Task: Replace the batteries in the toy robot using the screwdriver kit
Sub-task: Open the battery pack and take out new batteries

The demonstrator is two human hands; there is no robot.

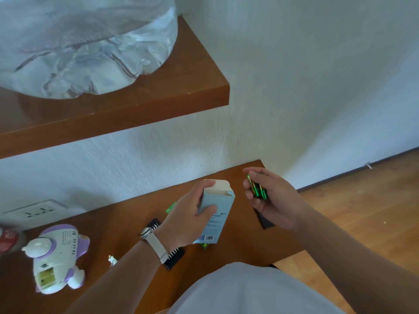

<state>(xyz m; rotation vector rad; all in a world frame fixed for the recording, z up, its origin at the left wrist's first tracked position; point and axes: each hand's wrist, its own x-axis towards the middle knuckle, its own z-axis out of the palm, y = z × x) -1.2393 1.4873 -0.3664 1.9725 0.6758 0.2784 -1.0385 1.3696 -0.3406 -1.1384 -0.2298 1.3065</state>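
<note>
My left hand grips a pale blue battery box with its top flap open, held above the wooden desk. To its right my right hand holds green batteries in its curled fingers. The white and purple toy robot lies on its front at the desk's left, its battery compartment open at the back. The black screwdriver kit lies on the desk, mostly hidden beneath my left wrist.
A green wrapper lies behind the box and a small black cover sits near the desk's right edge. A wooden shelf with a big water bottle overhangs. A wall socket and red can are at left.
</note>
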